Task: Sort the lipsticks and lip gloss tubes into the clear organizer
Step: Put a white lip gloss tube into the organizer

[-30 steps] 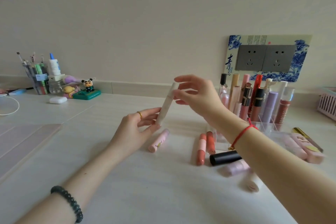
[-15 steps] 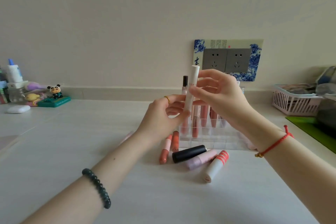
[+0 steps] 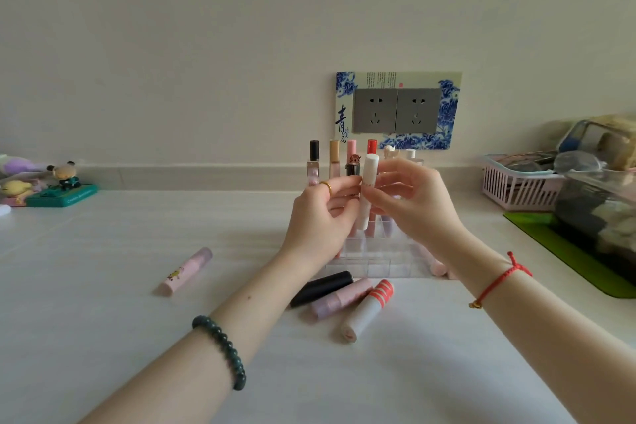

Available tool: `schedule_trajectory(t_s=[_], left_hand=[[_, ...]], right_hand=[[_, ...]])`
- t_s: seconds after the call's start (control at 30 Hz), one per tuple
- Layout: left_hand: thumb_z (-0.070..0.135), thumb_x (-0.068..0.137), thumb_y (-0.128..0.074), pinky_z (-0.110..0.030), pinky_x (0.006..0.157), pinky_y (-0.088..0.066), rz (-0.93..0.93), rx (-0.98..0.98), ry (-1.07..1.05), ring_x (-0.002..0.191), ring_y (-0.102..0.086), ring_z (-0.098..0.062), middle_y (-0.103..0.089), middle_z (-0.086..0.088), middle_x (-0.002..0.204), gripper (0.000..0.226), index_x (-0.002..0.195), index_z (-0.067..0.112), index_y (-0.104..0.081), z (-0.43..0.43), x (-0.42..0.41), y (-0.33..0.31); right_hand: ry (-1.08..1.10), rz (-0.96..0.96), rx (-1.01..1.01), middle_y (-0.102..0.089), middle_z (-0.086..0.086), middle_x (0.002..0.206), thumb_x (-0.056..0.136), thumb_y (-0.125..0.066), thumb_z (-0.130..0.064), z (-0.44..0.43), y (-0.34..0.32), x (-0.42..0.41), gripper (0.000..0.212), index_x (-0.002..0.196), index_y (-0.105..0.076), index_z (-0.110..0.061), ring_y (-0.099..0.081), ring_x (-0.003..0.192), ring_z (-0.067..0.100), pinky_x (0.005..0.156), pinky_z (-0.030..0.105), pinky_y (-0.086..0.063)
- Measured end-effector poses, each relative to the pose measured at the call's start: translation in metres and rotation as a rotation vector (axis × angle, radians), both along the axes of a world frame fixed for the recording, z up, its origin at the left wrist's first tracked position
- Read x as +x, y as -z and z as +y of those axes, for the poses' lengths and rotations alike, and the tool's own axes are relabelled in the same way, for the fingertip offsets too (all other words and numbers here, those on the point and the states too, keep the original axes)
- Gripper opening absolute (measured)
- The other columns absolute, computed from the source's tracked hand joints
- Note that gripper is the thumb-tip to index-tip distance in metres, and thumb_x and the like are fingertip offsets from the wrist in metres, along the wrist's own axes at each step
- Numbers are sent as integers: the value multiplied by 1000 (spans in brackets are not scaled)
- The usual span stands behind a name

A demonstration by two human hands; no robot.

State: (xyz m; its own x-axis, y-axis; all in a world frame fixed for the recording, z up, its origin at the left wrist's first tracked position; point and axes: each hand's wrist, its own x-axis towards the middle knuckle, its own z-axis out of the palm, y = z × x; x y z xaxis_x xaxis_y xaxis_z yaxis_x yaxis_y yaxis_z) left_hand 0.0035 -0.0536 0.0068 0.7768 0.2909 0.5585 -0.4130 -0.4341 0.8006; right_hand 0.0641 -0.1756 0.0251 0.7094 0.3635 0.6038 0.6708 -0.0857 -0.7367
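Note:
My left hand [image 3: 318,218] and my right hand [image 3: 414,205] both pinch a white lip gloss tube [image 3: 367,194], held upright above the clear organizer [image 3: 378,262]. Several tubes stand in the organizer's back rows, partly hidden behind my hands. On the white table lie a pink tube [image 3: 187,271] to the left, and in front of the organizer a black lipstick [image 3: 321,287], a lilac tube [image 3: 340,299] and a white tube with an orange striped cap [image 3: 366,311]. More pink tubes [image 3: 437,267] peek out behind my right wrist.
A pink basket [image 3: 516,188] and a clear box of items [image 3: 599,182] on a green mat [image 3: 564,255] sit at the right. Small figurines [image 3: 63,184] stand at the far left by the wall. A decorated socket plate [image 3: 397,110] is on the wall behind.
The view has swung left-to-right so the organizer sits centred. Both hands carried the white tube from left of the organizer to upright directly over it.

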Motion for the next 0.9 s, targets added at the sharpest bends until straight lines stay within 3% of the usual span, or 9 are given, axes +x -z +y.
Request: schedule_trajectory(t_s=[0.13,0.3,0.43,0.53,0.9], left_hand=[[-1,85,-50,-3,72,-44,16,6,-14,82,-62,10,-65,17,90,33,111,16,-63,1,-1,4],[0,86,-49,-7,82,-46,42,15,-60,91,-63,3,-67,12,97,34,112,17,-63,6,-2,10],[1,87,-51,-12,88,-47,65,20,-76,95,-63,0,-66,9,102,33,114,16,-62,8,-4,15],[2,86,-53,-6,84,-45,69,25,-74,92,-61,5,-65,10,102,33,115,13,-61,8,-5,18],[1,86,-53,1,79,-41,95,67,-85,96,-58,3,-65,0,114,36,120,10,-58,7,-6,26]], right_hand=[[38,0,-6,-68,3,81,77,-70,-8,4,9,4,21,92,-65,-21,-68,76,17,75,40,-57],[37,-33,-45,-69,6,85,77,-70,-9,12,15,6,23,99,-66,-15,-66,79,18,75,35,-57],[52,-62,-78,-67,-1,82,77,-70,-11,15,22,9,23,98,-64,-19,-65,75,12,70,19,-56],[46,-58,-86,-63,-10,76,77,-70,-10,16,26,8,23,93,-61,-24,-63,71,3,64,9,-51],[62,-46,-132,-61,-11,73,76,-71,-10,17,34,9,24,97,-62,-17,-60,65,-3,59,5,-49]])
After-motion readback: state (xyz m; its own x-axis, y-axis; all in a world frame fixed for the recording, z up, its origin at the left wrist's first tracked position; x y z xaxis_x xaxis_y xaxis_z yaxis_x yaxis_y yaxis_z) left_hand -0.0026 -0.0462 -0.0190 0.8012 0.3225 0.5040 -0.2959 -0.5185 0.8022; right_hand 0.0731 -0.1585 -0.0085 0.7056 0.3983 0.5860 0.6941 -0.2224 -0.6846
